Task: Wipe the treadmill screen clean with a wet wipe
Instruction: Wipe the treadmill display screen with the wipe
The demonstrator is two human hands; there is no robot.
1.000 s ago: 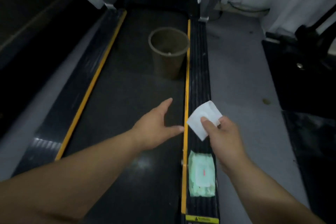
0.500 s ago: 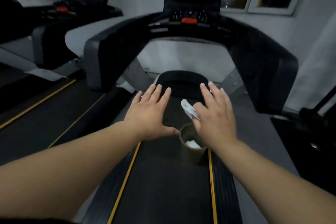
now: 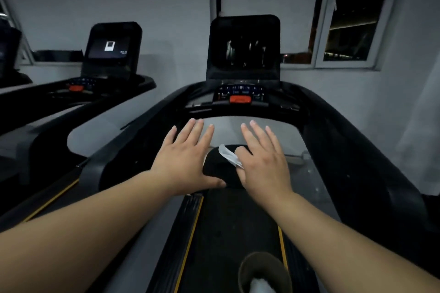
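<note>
Nearest, at the bottom edge, a brown bin (image 3: 264, 273) is seen standing on the dark treadmill belt (image 3: 228, 226), with something white lying inside it. The belt is bordered by yellow stripes on both sides.

Farther on, both forearms are stretched forward over the belt. The left hand (image 3: 185, 162) is held flat and fully open, palm down, with the fingers spread and the thumb pointed right; nothing is held in it and it is not seen to touch anything. The right hand (image 3: 262, 162) is also held palm down with its outer fingers extended, but a white wet wipe (image 3: 227, 155) is pinched at its left side between the thumb and the bent index finger. The wipe sticks out to the left, into the gap between the two hands, and is apart from the console.

Beyond the hands, the control panel (image 3: 240, 95) with a red button (image 3: 240, 99) is set into the curved black frame. Farthest, the dark treadmill screen (image 3: 245, 50) is mounted upright above the panel, well apart from the wipe. To the far left, a neighbouring treadmill's screen (image 3: 109, 46) is lit.
</note>
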